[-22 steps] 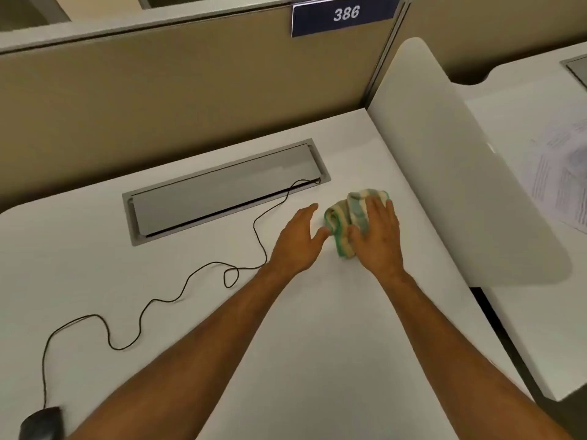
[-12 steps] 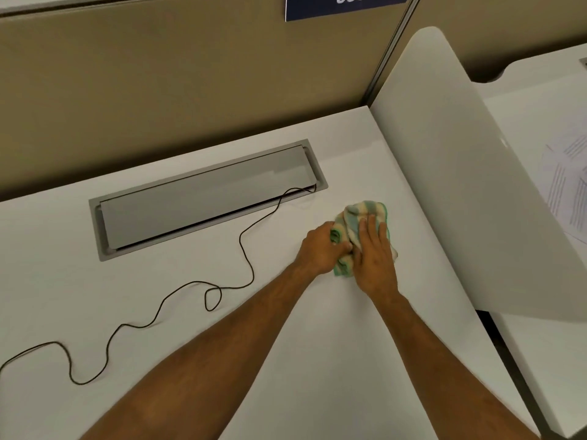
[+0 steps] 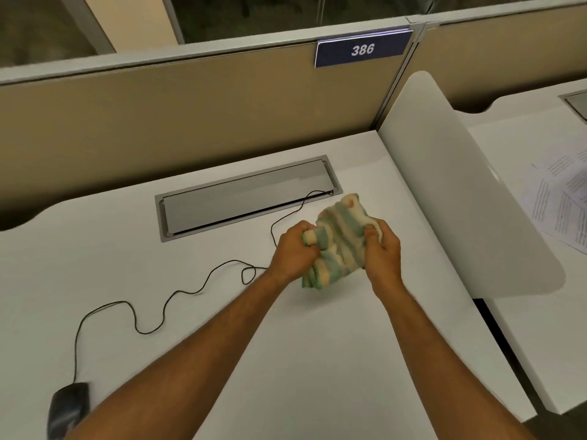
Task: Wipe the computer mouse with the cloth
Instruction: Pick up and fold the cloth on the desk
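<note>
A striped green and cream cloth (image 3: 341,241) is held up off the white desk (image 3: 317,360), stretched between both hands. My left hand (image 3: 293,252) is closed on its left edge, and my right hand (image 3: 382,249) is closed on its right edge. The black computer mouse (image 3: 68,406) lies far away at the desk's lower left, partly hidden behind my left forearm. Its thin black cable (image 3: 165,301) snakes across the desk toward the hands.
A grey cable hatch (image 3: 244,198) is set into the desk behind the hands; the cable enters it at its right end. A white divider panel (image 3: 460,192) stands on the right, with printed papers (image 3: 562,201) on the neighbouring desk. A beige partition (image 3: 190,122) closes the back.
The cloth lay on the desk under my right hand; my left hand reached in and gripped it. Both hands now hold it lifted and spread.
</note>
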Demonstrator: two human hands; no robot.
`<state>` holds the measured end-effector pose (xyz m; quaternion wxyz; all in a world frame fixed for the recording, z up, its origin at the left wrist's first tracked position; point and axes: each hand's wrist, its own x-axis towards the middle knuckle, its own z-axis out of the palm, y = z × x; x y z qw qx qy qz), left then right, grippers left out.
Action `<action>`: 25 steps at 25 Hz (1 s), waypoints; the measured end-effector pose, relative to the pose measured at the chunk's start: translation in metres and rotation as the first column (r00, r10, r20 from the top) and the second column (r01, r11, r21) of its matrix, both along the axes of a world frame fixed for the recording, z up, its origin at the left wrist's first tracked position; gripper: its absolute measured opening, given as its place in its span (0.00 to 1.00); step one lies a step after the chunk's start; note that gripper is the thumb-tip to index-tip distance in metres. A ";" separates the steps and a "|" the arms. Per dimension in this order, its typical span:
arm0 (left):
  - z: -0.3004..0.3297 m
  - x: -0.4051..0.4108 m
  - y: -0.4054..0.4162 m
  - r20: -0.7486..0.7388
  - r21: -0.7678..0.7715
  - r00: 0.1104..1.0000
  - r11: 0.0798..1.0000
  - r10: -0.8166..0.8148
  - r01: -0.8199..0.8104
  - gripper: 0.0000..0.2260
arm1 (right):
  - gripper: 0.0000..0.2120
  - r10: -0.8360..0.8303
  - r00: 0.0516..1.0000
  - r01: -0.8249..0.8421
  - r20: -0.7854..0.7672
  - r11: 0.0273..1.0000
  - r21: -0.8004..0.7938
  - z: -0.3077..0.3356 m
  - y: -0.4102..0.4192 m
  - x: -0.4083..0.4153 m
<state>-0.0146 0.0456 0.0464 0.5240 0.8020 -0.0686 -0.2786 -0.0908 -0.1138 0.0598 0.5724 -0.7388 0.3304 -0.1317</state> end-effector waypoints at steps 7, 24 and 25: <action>0.044 -0.048 0.121 0.086 -0.049 0.987 0.990 0.136 -0.132 0.15 | 0.09 -0.103 0.991 0.057 0.088 0.907 0.417 0.055 0.091 -0.029; 0.091 -0.200 0.350 -0.231 -0.369 0.950 0.885 0.208 -0.284 0.14 | 0.23 0.164 0.985 -0.108 -0.044 0.804 0.585 0.064 0.363 -0.150; 0.089 -0.205 0.363 -0.237 -0.373 0.949 0.883 0.206 -0.285 0.13 | 0.27 0.226 0.973 -0.162 -0.045 0.807 0.568 0.062 0.368 -0.155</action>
